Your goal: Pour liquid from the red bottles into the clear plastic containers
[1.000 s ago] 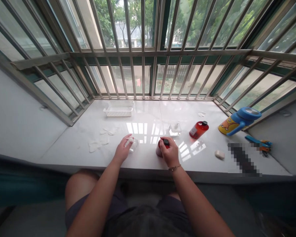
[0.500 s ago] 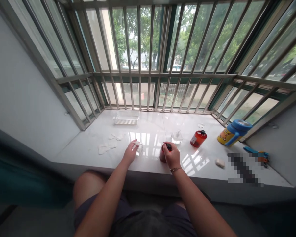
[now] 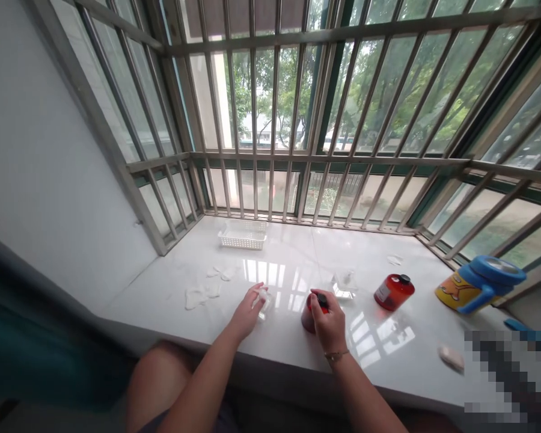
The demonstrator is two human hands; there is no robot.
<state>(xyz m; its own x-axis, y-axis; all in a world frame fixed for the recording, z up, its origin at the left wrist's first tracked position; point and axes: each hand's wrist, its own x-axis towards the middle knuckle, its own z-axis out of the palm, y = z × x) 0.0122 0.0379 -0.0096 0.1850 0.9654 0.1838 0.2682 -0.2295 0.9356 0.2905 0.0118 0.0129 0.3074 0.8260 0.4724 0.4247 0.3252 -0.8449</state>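
My left hand [image 3: 247,313] rests on the white marble sill [image 3: 171,300], its fingers around a small transparent cup [image 3: 264,304] with a bit of white on top. My right hand [image 3: 327,320] grips a red bottle [image 3: 310,320] from above, covering most of its black cap. The bottle stands upright. Just beyond that hand sits a transparent glass container [image 3: 345,282], and a second red bottle with a black cap [image 3: 394,292] stands further right.
White pads [image 3: 201,296] lie left of my hands. A white plastic basket [image 3: 242,236] stands against the barred window [image 3: 270,120]. To the right are a yellow-and-blue cup [image 3: 478,285] and a white bar of soap [image 3: 451,358]. The lower right corner is pixelated.
The view has tilted up and the sill sits lower in the picture. Both hands stay on the same things, and the objects on the sill have not visibly shifted.
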